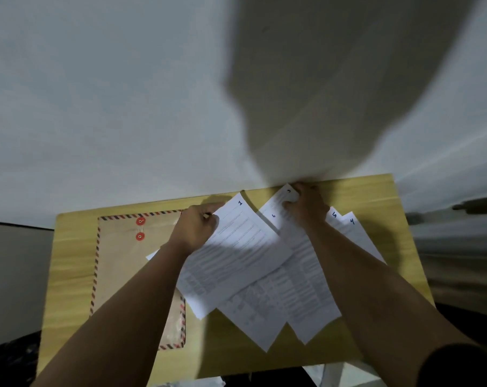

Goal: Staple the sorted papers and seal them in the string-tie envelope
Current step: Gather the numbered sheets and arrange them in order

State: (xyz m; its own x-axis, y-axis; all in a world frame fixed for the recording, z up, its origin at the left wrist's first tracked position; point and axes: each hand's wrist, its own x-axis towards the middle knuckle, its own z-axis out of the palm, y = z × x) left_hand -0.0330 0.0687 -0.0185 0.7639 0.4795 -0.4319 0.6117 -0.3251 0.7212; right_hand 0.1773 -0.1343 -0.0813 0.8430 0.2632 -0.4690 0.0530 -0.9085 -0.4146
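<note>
Several printed sheets with handwritten numbers lie fanned across the wooden table (264, 347). My left hand (196, 229) pinches the top left corner of the sheet marked 1 (236, 255). My right hand (306, 206) grips the top corner of another sheet (306, 275) near the table's far edge. Sheets marked 5 (334, 216) and 4 (357, 233) stick out to the right of my right forearm. A brown string-tie envelope (119, 263) with two red button discs and a striped border lies flat on the left, partly under my left forearm. No stapler is in view.
The table stands against a white wall (111, 107), which carries a large shadow. Bare wood shows along the table's near edge and its right side. Dark floor lies beyond the left and right edges.
</note>
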